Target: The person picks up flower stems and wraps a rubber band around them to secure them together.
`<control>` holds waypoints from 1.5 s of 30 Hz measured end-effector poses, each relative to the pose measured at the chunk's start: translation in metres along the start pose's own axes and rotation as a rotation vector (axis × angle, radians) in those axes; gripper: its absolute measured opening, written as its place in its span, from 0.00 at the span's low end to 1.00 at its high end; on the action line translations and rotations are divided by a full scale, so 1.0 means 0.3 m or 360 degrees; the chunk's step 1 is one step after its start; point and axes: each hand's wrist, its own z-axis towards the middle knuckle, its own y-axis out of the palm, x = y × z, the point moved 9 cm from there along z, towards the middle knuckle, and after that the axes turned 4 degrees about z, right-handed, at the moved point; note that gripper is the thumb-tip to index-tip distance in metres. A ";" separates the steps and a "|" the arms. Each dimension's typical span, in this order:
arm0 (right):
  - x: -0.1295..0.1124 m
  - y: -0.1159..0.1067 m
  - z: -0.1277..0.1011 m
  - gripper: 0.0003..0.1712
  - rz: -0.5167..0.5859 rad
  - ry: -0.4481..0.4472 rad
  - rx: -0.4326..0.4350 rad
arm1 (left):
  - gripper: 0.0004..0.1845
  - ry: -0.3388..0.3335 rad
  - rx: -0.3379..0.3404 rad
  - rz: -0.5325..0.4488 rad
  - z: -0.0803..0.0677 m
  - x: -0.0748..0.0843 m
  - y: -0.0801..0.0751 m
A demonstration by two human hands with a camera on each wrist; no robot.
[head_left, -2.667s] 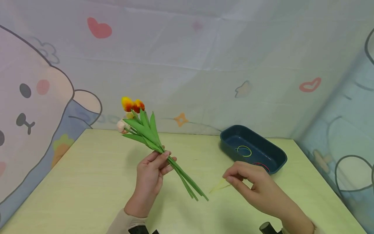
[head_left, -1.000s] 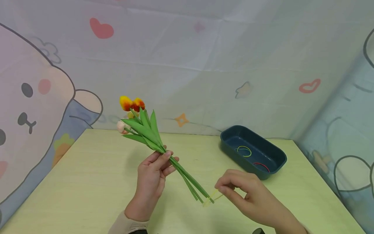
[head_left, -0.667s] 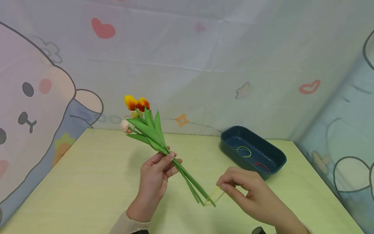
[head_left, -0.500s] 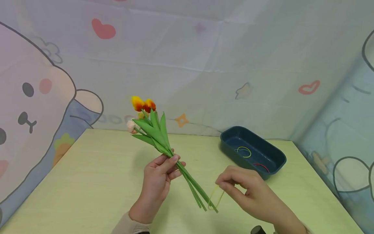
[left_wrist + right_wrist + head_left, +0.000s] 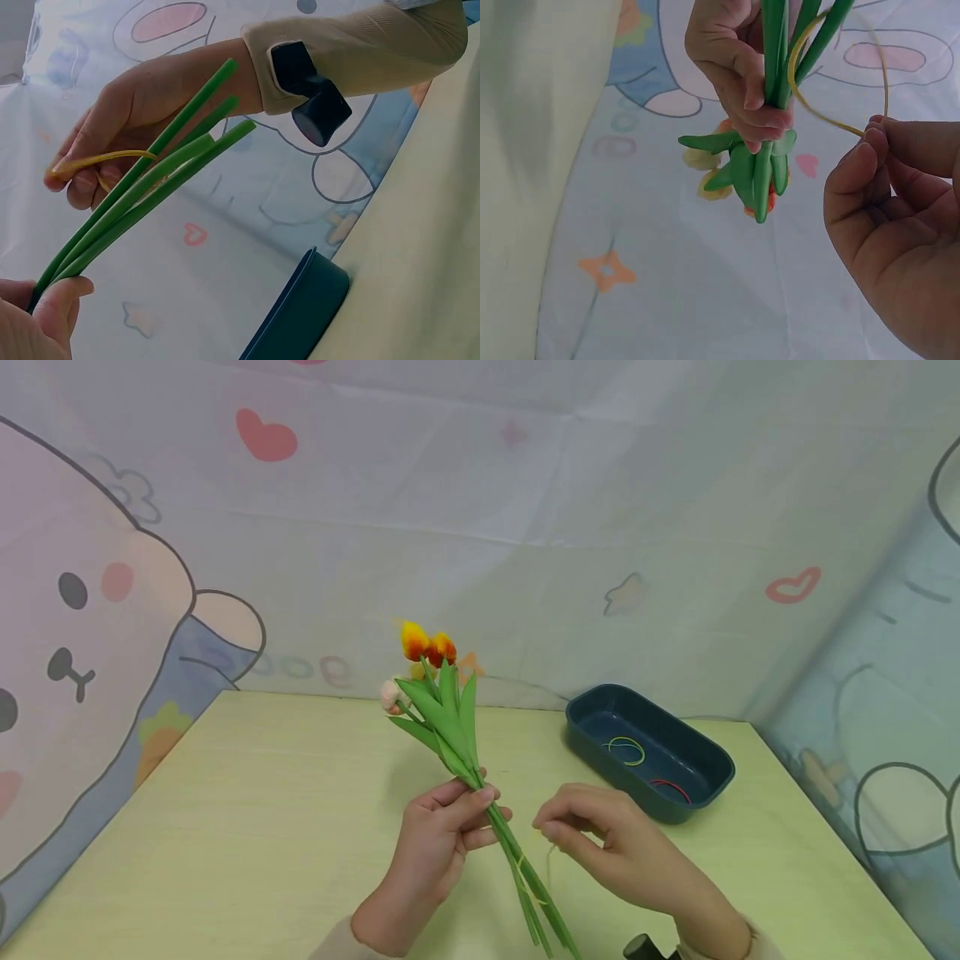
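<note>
Tulips [image 5: 442, 710], a small artificial bunch, stand tilted above the middle of the tabletop [image 5: 247, 827], with the left hand [image 5: 442, 843] curled round the stems just under the leaves. Compared with a moment ago the bunch has shifted right, toward the right hand [image 5: 600, 839], and the yellow rubber band [image 5: 534, 881], which was only meeting the stem tips, now rings the lower stems. By my reading the looping is begun but not finished, since the band hangs slack. The right hand's grip is a pinch, thumb and forefinger pressed together on the band; the right wrist view shows the yellow loop [image 5: 838, 90] passing round the stems [image 5: 799, 45] and back to the fingertips [image 5: 871, 139]. The bunch has two orange-yellow heads, a pale pink one lower left, broad bright green leaves and several thin, smooth green stems splaying apart at the cut ends. To the right, further back, a dark blue tray [image 5: 592, 735] holds a green band [image 5: 626, 747] and a red band [image 5: 671, 787].
</note>
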 end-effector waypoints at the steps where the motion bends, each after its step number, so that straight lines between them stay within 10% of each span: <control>1: 0.009 0.003 0.001 0.13 0.0012 0.0028 0.0003 | 0.08 -0.0014 -0.0016 0.0005 -0.003 -0.006 0.005; 45: 0.206 -0.002 0.044 0.03 -0.0206 0.0541 0.0327 | 0.16 -0.0101 -0.0209 0.0118 -0.051 -0.181 0.089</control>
